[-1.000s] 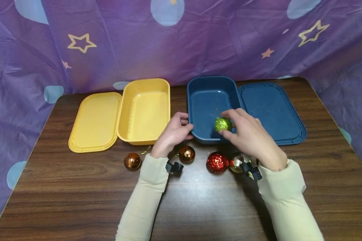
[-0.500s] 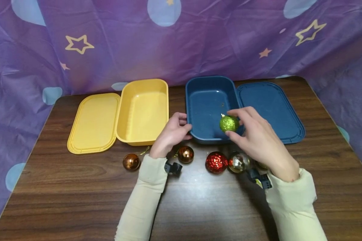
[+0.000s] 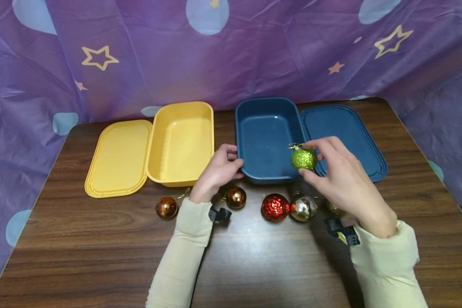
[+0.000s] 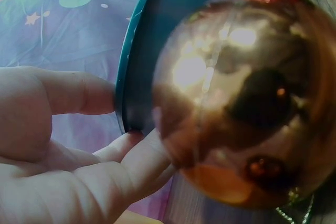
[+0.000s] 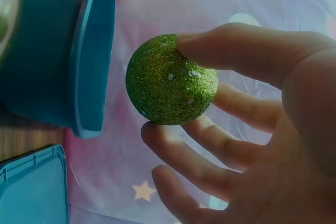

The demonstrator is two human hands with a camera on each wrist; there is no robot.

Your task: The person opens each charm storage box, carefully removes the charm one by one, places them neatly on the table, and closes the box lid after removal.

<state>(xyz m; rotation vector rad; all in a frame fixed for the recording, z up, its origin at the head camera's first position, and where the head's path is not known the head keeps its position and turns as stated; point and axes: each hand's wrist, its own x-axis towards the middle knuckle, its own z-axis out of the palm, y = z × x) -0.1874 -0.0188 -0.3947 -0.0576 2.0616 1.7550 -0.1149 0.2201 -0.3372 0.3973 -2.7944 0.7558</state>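
Between thumb and fingers my right hand (image 3: 344,182) pinches a glittery green Christmas bauble (image 3: 303,159) with a gold string. It is held over the front right corner of the blue container (image 3: 267,160). In the right wrist view the green bauble (image 5: 168,87) shows the thumb on one side and fingertips on the other. My left hand (image 3: 218,169) touches the outside of the blue container's left wall, its fingers relaxed. A shiny copper bauble (image 3: 236,197) lies beside the left wrist and fills much of the left wrist view.
Another copper bauble (image 3: 167,208) lies left of the left forearm. A red bauble (image 3: 275,208), a silvery bauble (image 3: 304,207) and a partly hidden bauble (image 3: 335,208) sit in front. A yellow container (image 3: 181,149), yellow lid (image 3: 119,158) and blue lid (image 3: 342,132) flank the blue container.
My right hand has moved to the right with the green bauble, from inside the blue container's outline to its front right corner. My left hand has stayed at the container's side.
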